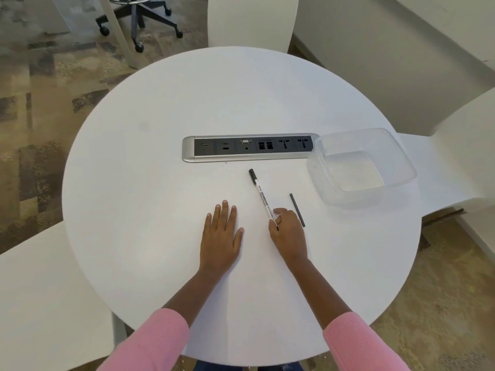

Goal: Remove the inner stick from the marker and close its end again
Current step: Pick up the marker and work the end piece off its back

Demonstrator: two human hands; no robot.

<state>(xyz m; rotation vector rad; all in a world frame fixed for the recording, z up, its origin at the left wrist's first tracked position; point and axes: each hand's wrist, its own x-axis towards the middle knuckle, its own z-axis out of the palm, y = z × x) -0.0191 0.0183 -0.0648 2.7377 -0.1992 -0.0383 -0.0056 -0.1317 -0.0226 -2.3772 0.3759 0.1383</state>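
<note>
A white whiteboard marker (pixel 262 195) with a black cap lies on the round white table (pixel 160 129), cap pointing away from me. My right hand (pixel 288 235) pinches its near end between thumb and fingers. A thin black inner stick (pixel 297 210) lies on the table just right of that hand, apart from the marker. My left hand (pixel 221 235) rests flat on the table to the left, fingers straight, holding nothing.
A silver and black power socket strip (pixel 249 148) is set into the table beyond the marker. A clear plastic container (pixel 361 167) stands at the right. White chairs (pixel 253 22) surround the table; an office chair base (pixel 139 20) is at far left.
</note>
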